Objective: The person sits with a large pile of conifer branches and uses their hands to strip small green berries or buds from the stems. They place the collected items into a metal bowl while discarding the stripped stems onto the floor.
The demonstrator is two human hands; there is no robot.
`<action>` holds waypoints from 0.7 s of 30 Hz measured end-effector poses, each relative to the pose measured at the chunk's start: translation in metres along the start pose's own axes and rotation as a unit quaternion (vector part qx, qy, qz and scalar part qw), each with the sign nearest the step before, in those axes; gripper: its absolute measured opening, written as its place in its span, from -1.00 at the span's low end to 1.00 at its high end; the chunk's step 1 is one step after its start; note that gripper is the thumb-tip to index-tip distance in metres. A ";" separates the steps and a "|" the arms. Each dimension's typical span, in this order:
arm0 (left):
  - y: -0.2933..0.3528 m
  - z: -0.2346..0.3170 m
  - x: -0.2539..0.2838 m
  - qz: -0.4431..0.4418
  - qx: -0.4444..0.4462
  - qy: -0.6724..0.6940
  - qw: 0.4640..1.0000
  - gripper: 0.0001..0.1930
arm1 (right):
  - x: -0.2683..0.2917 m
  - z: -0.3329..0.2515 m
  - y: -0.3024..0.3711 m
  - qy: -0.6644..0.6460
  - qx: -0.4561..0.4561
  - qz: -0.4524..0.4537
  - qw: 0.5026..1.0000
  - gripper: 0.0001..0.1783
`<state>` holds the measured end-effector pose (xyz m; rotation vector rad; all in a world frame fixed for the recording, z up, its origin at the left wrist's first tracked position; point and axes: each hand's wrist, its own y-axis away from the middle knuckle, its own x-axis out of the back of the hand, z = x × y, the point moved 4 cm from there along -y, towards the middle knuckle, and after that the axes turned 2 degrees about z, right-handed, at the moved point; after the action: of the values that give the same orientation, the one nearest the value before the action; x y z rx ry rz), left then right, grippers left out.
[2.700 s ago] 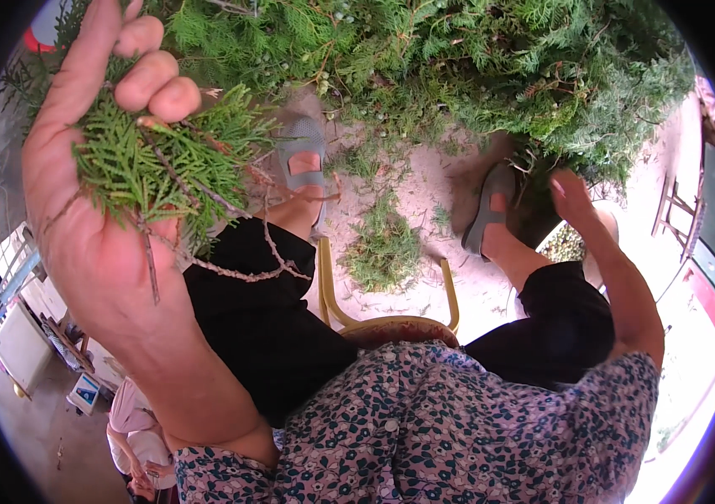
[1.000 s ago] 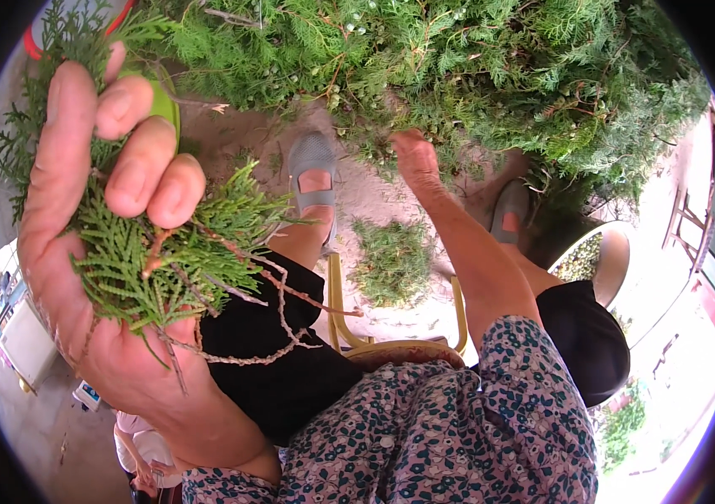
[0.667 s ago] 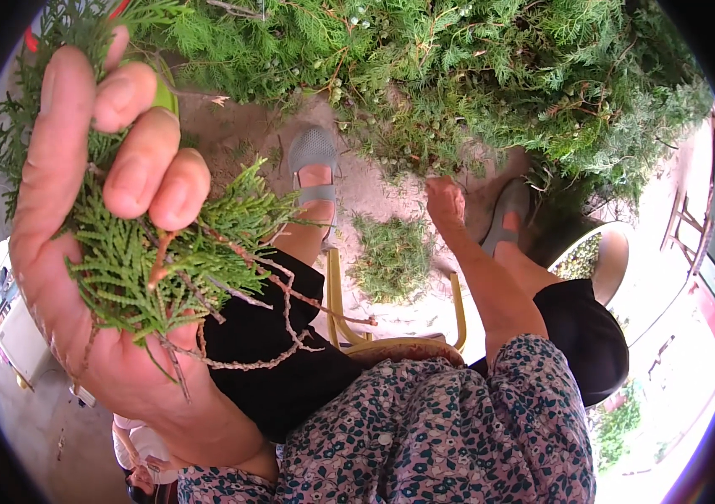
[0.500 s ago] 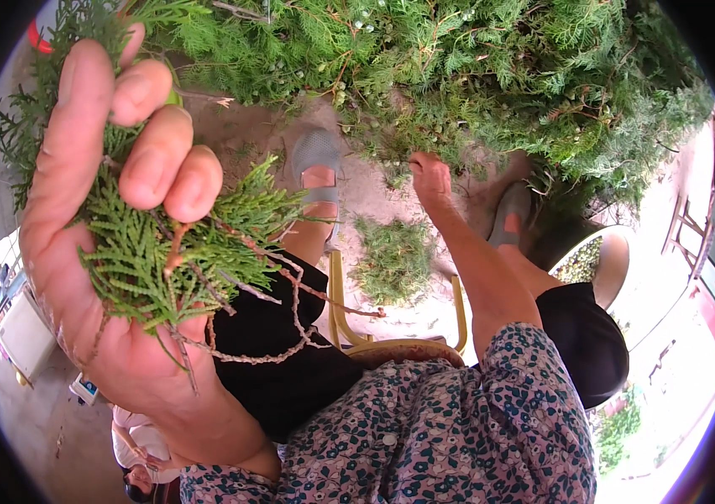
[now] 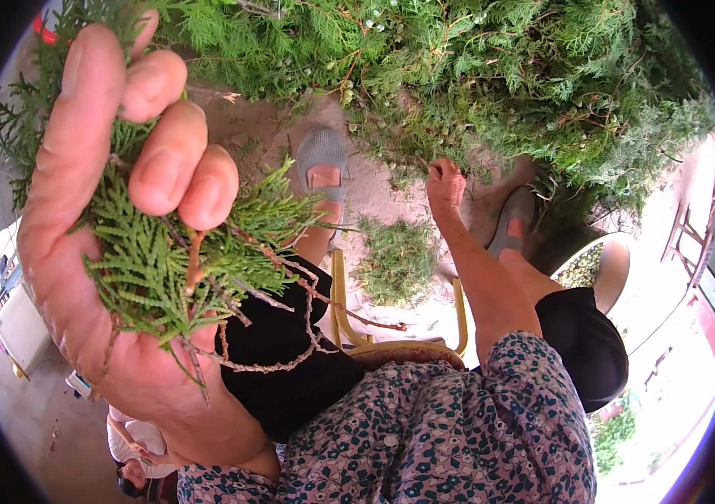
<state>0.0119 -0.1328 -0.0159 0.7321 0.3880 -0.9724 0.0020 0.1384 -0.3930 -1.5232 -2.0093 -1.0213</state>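
Observation:
A bunch of green scale-leaved conifer sprigs (image 5: pixel 151 273) with bare brown twigs is held in my left hand (image 5: pixel 63 210), raised close at the left. Its fingers curl around the sprigs, and the twig ends stick out toward my lap. Farther off, my right hand (image 5: pixel 446 186) hangs low near the edge of a big heap of conifer branches (image 5: pixel 492 76). The fingers there are closed together; whatever is between them is too small to make out. Between my feet lies a small pile of green clippings (image 5: pixel 395 262).
Beside my right leg stands a round pale basin (image 5: pixel 613 273) with small greenish bits inside. A yellow-framed chair (image 5: pixel 337 294) shows between my legs. Another person (image 5: pixel 146 441) sits at the lower left. Grey shoes (image 5: pixel 321 151) rest on the sandy ground.
My right hand has drawn back slightly from the branch heap and its fingers have turned. My left hand with the sprigs has shifted a little right and down in view.

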 end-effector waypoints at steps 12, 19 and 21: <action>0.000 -0.006 -0.009 0.023 -0.010 -0.006 1.000 -0.71 | -0.039 -0.018 0.005 0.164 0.132 -0.109 0.972 -0.87; 0.002 -0.001 -0.007 0.041 -0.035 -0.061 0.997 -0.73 | -0.001 0.023 0.004 -0.227 -0.046 -0.098 0.968 -0.78; 0.002 -0.002 -0.007 0.039 -0.029 -0.050 0.998 -0.73 | -0.010 0.027 0.008 -0.346 -0.201 -0.166 0.901 -0.78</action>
<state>0.0101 -0.1262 -0.0125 0.6390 0.2959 -0.9172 0.0158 0.1539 -0.4152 -2.0131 -2.7500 -1.1922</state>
